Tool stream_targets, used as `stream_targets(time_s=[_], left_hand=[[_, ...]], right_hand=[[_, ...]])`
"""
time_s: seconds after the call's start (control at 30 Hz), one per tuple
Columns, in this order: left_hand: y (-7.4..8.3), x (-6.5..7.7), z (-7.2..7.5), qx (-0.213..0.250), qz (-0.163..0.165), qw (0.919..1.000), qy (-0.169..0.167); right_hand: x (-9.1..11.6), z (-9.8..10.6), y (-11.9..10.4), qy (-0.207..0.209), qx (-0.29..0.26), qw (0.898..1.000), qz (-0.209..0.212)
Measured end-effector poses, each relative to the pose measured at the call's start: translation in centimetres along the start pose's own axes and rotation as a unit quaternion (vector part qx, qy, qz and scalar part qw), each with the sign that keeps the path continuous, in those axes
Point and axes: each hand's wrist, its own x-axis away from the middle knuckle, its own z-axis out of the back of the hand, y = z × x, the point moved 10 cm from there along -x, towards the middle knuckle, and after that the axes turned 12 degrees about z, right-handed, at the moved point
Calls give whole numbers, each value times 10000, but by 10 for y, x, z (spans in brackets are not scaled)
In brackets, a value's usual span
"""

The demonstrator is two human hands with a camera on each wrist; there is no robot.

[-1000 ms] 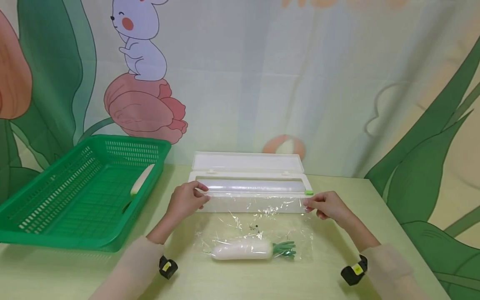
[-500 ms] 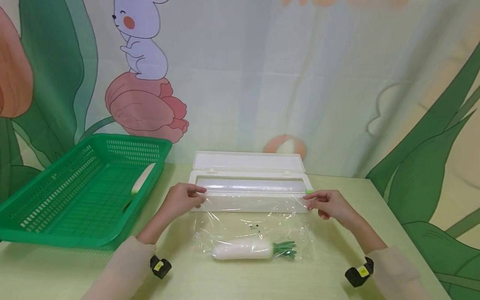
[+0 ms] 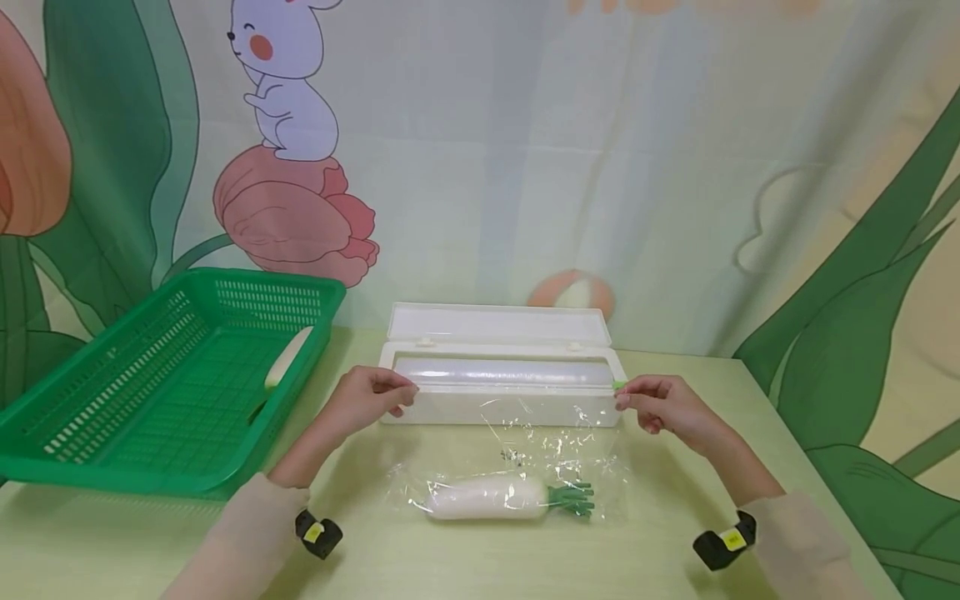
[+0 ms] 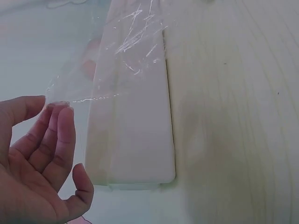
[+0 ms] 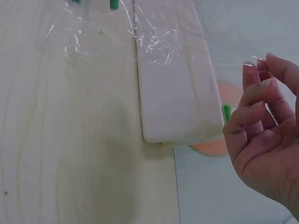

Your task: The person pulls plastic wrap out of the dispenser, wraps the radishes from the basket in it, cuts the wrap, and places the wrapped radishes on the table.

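Observation:
A sheet of clear plastic wrap (image 3: 555, 442) stretches from the white dispenser box toward me and lies over a white radish (image 3: 487, 498) with green stem ends. My left hand (image 3: 367, 400) pinches the wrap's left corner between thumb and fingertips, by the box's front left. At the front right, my right hand (image 3: 663, 407) pinches the other corner. In the left wrist view the film's edge runs from the fingertips (image 4: 65, 109) across the box (image 4: 131, 135). The right wrist view shows the film caught between thumb and fingers (image 5: 275, 65). A wrap roll (image 3: 502, 372) sits inside the open box.
At the left stands a green plastic basket (image 3: 150, 392) with another white radish (image 3: 288, 358) inside it. The box's raised lid (image 3: 498, 323) leans near the printed backdrop (image 3: 450, 167). A small green slider (image 3: 618, 385) sits at the box's right end.
Both hands stay near the box's front corners, shifting only slightly. The wrap between them has settled lower over the radish, with its creases changed. The radish has not moved.

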Motion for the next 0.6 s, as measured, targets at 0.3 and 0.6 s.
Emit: stream_targets(time_s=[0.3, 0.6], left_hand=[[3, 2, 1, 123, -233, 9996, -86], [2, 8, -1, 181, -355, 9990, -187]], right_hand=[[1, 4, -1, -21, 123, 9999, 89], [8, 12, -2, 86, 547, 9984, 105]])
